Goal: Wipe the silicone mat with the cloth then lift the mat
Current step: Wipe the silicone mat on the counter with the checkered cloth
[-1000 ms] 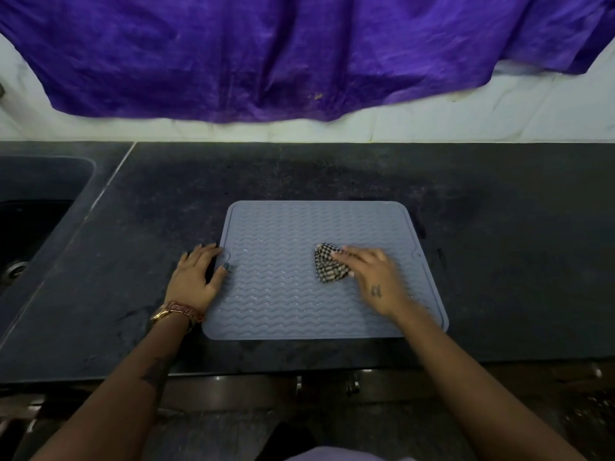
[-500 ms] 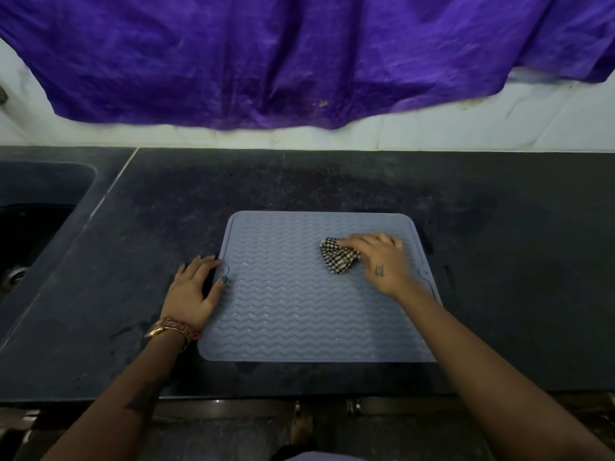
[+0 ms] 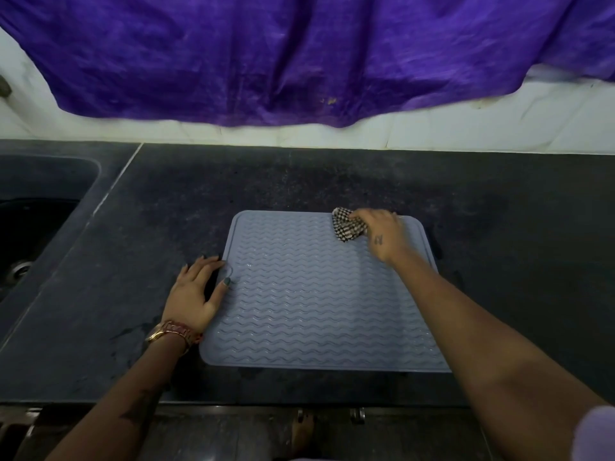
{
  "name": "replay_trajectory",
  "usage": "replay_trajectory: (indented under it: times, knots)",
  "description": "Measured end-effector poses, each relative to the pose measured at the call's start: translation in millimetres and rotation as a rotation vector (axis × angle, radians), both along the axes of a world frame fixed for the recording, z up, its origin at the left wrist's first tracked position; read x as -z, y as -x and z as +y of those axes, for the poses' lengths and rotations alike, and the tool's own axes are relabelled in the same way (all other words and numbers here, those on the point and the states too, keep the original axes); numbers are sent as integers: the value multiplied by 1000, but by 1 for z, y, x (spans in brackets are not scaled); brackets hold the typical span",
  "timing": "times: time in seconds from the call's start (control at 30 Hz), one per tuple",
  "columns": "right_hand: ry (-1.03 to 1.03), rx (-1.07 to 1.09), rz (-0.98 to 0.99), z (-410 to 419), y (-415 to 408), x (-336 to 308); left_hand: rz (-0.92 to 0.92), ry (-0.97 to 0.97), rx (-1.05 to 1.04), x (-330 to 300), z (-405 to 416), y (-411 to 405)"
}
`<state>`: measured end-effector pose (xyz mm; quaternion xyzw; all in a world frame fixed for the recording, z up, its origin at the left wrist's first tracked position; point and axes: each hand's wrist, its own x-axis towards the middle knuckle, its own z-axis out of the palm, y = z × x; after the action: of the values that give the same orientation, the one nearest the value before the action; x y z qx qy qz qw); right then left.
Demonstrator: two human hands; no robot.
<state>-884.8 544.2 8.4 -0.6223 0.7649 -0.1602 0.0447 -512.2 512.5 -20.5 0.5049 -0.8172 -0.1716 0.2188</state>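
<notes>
A grey-blue silicone mat [image 3: 309, 304] with a wavy ridge pattern lies flat on the dark countertop [image 3: 332, 184]. My right hand [image 3: 382, 236] presses a small black-and-white checked cloth [image 3: 346, 227] onto the mat's far right corner, fingers closed over it. My left hand [image 3: 196, 291] lies flat on the counter at the mat's left edge, fingers spread, thumb tip on the mat's rim.
A dark sink [image 3: 30, 224] is set into the counter at the far left. A purple sheet [image 3: 299, 54] hangs over the white wall behind. The counter's front edge runs just below the mat.
My right hand has slid the cloth from the mat's middle to its far right corner. My left hand has stayed at the left edge.
</notes>
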Motion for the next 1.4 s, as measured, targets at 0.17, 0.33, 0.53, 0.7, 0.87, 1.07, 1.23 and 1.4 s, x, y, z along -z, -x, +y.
replay_trajectory:
  times: [0.17, 0.33, 0.53, 0.7, 0.87, 1.07, 1.23, 1.4]
  knots:
    - [-73, -98, -134, -11, 18, -10, -11, -1, 5, 0, 0, -1]
    - [-182, -16, 79, 2, 48, 2, -26, 3, 2, 2, -1, -1]
    - [-20, 29, -1, 4, 68, -3, -28, 4, 4, 1, -1, -1]
    - [-95, 18, -35, 22, 78, 3, -23, -11, 1, 0, -1, 0]
    - [98, 59, 4, 40, 63, 5, -25, -14, -1, -2, 0, 0]
    - [110, 39, -53, 55, 55, 2, -38, -18, 4, -3, 1, 1]
    - [151, 6, -57, 86, 37, 14, -48, -25, 8, -3, 2, 1]
    - [188, 37, -47, 101, 28, 4, -52, -16, 6, -4, 3, 1]
